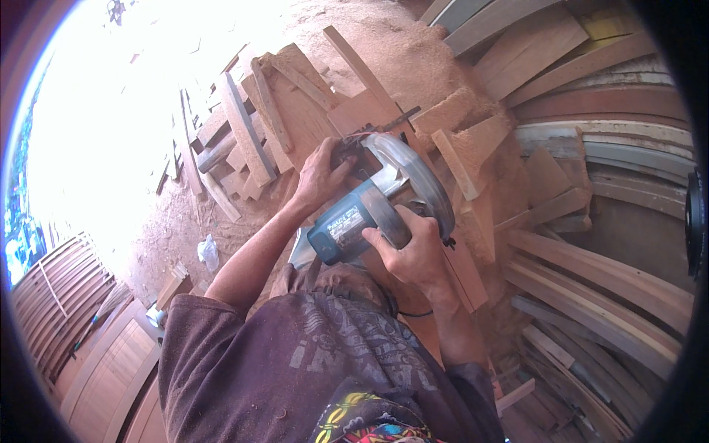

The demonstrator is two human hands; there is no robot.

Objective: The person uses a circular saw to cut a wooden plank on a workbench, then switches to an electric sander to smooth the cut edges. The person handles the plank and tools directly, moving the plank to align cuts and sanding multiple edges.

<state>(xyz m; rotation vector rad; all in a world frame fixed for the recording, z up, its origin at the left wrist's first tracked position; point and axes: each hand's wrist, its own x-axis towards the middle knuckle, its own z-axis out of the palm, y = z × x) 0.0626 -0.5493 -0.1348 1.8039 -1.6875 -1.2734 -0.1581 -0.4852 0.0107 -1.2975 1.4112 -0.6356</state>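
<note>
Clearly, in the head view both hands are on one tool, a circular saw (346, 223) with a blue motor body. The right grip (415, 249) is clenched around its rear handle (388, 215), the thumb lying toward the motor. The left grip (323, 176), ahead and to the left of the right one, has its fingers curled over a dark part at the saw's front; the exact hold there is partly hidden. The silver-grey blade guard (427, 171) arches just ahead of the right grip like a shell, and the blade inside it is hidden.

Under the saw lies a reddish-brown board (463, 277), one end showing just behind and to the right of the right grip.

Well to the left of the left grip, a crumpled, pale plastic bag (208, 252) rests on the dusty ground; whether it holds anything I cannot tell. Ahead of that grip and to its left, wooden offcuts (244, 131) lie heaped at odd angles. Beyond the guard, to the right of both grips, pale wood blocks (456, 167) sit amid sawdust (399, 48). Farther right of the right grip, long planks (602, 275) are stacked in layers. Far behind the left grip, to the left, a panelled wooden piece (111, 356) lies beside stacked slats (63, 295).
</note>
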